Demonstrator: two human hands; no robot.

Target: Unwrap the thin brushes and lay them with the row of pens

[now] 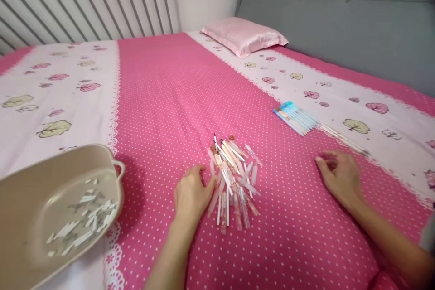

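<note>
Low in the middle of the frame, the left hand (190, 197) lies flat on the bed (163, 99), fingers loose and gripping nothing, its fingertips touching the left edge of a heap of thin pens (233, 181) with clear caps; it looks placed there to keep the pile from spreading on the soft sheet. The right hand (340, 176), right of centre, rests palm down with fingers slightly curled and nothing visibly in it, well apart from the heap. Above it, toward the right, a tidy row of blue pens (294, 117) lies side by side, seemingly sorted out from the rest, with a few pale ones trailing off beside them. At the lower left a beige basin (20, 190) holds small white scraps and sits tilted near the bed's edge. A pink pillow (243, 35) lies at the upper centre against the grey headboard (340, 9). Between heap and pillow the dotted sheet is open.
</note>
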